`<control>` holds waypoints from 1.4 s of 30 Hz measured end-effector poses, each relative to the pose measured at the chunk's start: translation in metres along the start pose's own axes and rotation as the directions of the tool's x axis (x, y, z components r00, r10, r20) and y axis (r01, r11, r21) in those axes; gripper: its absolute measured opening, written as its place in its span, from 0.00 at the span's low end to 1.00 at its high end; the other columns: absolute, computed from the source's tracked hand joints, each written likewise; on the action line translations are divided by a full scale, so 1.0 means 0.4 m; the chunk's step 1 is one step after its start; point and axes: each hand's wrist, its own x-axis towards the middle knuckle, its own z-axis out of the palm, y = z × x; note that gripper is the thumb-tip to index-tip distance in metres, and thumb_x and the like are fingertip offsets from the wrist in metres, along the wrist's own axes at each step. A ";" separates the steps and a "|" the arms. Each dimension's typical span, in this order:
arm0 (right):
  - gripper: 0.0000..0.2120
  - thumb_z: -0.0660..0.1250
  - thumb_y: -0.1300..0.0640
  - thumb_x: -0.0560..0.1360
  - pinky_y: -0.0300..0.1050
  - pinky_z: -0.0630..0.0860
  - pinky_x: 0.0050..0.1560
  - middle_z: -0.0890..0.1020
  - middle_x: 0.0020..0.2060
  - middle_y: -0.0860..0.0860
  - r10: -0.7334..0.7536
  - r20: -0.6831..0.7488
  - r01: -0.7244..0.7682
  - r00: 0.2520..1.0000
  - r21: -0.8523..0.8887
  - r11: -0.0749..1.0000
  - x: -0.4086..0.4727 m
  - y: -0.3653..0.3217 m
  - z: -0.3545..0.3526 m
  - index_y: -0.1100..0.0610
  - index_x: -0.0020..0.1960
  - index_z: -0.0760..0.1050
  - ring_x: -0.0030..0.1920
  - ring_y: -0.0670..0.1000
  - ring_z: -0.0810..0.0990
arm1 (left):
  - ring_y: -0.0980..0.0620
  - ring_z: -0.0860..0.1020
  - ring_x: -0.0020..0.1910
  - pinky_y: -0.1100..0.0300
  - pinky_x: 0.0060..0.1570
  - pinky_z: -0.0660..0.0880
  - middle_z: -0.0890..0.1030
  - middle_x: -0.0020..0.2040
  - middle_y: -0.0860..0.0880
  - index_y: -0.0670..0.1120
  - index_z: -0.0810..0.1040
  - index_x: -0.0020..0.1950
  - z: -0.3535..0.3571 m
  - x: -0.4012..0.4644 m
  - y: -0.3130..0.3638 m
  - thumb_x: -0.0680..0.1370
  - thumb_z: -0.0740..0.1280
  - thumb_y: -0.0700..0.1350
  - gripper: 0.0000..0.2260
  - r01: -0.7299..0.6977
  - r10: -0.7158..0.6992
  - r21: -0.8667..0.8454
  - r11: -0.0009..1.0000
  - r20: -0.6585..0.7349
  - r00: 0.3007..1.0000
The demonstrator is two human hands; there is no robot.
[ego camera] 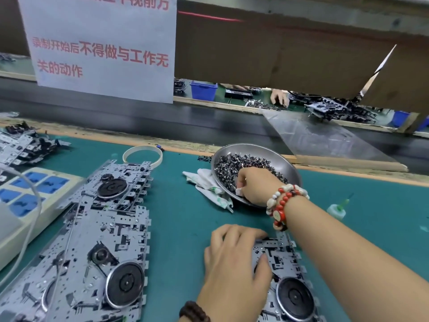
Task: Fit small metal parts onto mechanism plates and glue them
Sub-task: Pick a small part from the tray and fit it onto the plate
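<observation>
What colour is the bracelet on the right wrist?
Red and cream-white beads on the bracelet, seen in the head view, the only one.

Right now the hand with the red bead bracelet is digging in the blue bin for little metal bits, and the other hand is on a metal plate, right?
Not the blue bin. In the head view, the right hand with the red bead bracelet reaches into the round metal dish of small metal parts. The left hand does rest on a mechanism plate.

Green bench (185, 217), perhaps cardboard partition (301, 54).
</observation>
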 end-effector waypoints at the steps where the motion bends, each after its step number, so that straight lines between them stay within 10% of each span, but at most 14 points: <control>1: 0.07 0.60 0.63 0.78 0.38 0.70 0.47 0.79 0.54 0.55 -0.009 -0.020 0.008 1.000 -0.035 0.999 0.008 -0.004 -0.010 0.57 0.52 0.75 0.53 0.54 0.77 | 0.67 0.50 0.62 0.67 0.59 0.52 0.62 0.57 0.68 0.62 0.63 0.62 0.000 0.000 -0.001 0.79 0.55 0.52 0.13 -0.001 0.001 -0.001 1.000 -0.002 1.000; 15: 0.05 0.68 0.59 0.74 0.40 0.72 0.47 0.75 0.35 0.45 0.051 -0.031 -0.043 0.998 0.208 0.977 -0.012 0.000 -0.014 0.53 0.40 0.75 0.42 0.47 0.75 | 0.66 0.50 0.61 0.66 0.60 0.52 0.63 0.59 0.67 0.61 0.63 0.63 0.001 -0.002 -0.002 0.79 0.55 0.52 0.13 -0.002 0.002 0.016 1.000 0.001 1.000; 24: 0.04 0.63 0.61 0.77 0.36 0.66 0.45 0.74 0.42 0.47 -0.006 0.029 -0.001 1.000 0.232 0.973 -0.012 0.001 -0.007 0.55 0.45 0.76 0.44 0.46 0.72 | 0.66 0.50 0.62 0.65 0.63 0.53 0.62 0.58 0.68 0.61 0.62 0.63 0.002 -0.005 0.000 0.79 0.55 0.52 0.13 0.012 -0.012 0.008 1.000 -0.009 1.000; 36: 0.12 0.62 0.62 0.75 0.38 0.65 0.34 0.73 0.34 0.45 0.083 -0.245 0.006 0.966 0.341 0.940 -0.040 0.029 0.004 0.51 0.35 0.66 0.38 0.47 0.72 | 0.68 0.50 0.60 0.66 0.62 0.54 0.62 0.57 0.68 0.61 0.62 0.63 0.001 -0.007 -0.003 0.79 0.55 0.52 0.13 -0.002 0.002 0.018 1.000 -0.023 1.000; 42: 0.06 0.63 0.61 0.73 0.45 0.74 0.43 0.75 0.32 0.45 0.141 -0.299 0.026 0.944 0.491 0.871 -0.065 0.014 -0.008 0.53 0.45 0.68 0.37 0.50 0.77 | 0.67 0.51 0.62 0.67 0.61 0.54 0.63 0.57 0.68 0.61 0.63 0.62 -0.001 -0.008 -0.003 0.79 0.55 0.52 0.12 -0.018 0.018 0.008 1.000 -0.025 1.000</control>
